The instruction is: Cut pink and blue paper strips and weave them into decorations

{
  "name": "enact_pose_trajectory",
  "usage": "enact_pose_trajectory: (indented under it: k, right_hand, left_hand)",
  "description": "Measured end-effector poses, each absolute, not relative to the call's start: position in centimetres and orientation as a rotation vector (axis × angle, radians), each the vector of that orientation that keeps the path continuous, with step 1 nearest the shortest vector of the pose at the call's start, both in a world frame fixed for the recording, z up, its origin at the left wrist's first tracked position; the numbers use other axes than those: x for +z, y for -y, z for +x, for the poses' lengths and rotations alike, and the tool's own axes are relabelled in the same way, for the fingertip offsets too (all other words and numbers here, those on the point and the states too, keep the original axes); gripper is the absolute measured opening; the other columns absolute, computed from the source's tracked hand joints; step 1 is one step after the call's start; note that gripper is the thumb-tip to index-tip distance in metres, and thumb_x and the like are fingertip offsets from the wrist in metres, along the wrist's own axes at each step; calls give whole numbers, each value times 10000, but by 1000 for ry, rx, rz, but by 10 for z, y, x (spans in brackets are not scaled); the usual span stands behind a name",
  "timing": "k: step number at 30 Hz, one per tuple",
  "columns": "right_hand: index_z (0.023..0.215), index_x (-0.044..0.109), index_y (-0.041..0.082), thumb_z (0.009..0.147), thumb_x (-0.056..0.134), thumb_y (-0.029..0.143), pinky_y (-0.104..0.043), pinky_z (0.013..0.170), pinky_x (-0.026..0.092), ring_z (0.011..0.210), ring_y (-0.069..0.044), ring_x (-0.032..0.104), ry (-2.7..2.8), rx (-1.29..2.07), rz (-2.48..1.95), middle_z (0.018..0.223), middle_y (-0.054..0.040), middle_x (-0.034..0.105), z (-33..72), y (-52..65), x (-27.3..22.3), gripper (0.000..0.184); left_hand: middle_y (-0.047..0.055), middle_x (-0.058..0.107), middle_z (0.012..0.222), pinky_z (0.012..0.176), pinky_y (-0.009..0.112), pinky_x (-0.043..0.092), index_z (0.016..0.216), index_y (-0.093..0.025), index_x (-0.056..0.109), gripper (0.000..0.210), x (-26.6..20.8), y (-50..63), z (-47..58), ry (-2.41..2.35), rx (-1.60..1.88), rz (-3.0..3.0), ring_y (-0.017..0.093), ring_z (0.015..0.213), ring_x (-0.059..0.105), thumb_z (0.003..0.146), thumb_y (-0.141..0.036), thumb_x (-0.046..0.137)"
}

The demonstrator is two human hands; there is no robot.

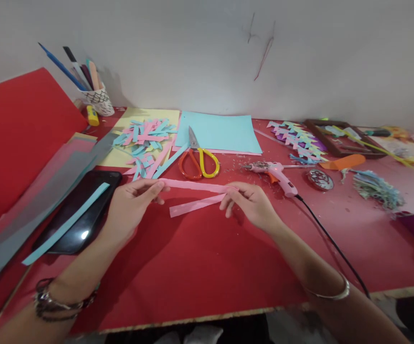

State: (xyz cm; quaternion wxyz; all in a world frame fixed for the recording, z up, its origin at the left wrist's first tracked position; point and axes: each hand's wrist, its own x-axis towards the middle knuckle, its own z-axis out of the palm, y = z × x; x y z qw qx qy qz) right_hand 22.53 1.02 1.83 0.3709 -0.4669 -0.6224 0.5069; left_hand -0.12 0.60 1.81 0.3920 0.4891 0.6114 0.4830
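A pink paper strip [196,186] stretches between my two hands above the red table. My left hand [133,200] pinches its left end between thumb and fingers. At the other end my right hand [246,203] pinches the strip, and a second pink length [192,206] hangs back leftward from that grip. Whether this is the same strip folded over or another one, I cannot tell. Just beyond the strip lie scissors [196,157] with one red and one yellow handle. Left of my left hand, a light blue paper strip [70,222] rests across a black phone [85,210].
Cut paper pieces [146,136] are heaped behind my left hand, beside light blue sheets [221,134]. To the right lie a pink glue gun [273,174] with a black cord, a zigzag paper braid [296,141] and a wooden tray [343,152]. A pen cup [99,100] stands back left.
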Motion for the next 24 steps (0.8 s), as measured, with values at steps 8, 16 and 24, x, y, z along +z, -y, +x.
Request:
enact_pose_trajectory:
  k: [8,16,24]
  right_hand:
    - [577,527,176,779,473,459,-246,498,453,433,-97,569,1554,1257,-1222,574,-19,650,226,-13,21,352]
    - [492,524,178,803,427,466,-232,462,422,405,-90,532,1604,1175,-1285,491,-17,607,226,-13,22,434]
    - [499,509,171,805,422,468,-217,450,406,384,-75,493,1618,1148,-1256,465,-4,574,227,-13,21,435]
  left_hand:
    - [1,691,688,482,207,457,661,-181,660,153,20,-7,-2,-1579,1233,1261,60,390,485,657,-320,595]
    - [0,691,686,481,205,442,669,-180,659,151,20,-6,-2,-1569,1250,1238,57,398,484,659,-320,602]
    - [-5,687,683,478,206,432,639,-185,651,152,18,-7,-2,-1572,1265,1259,55,400,471,642,-328,601]
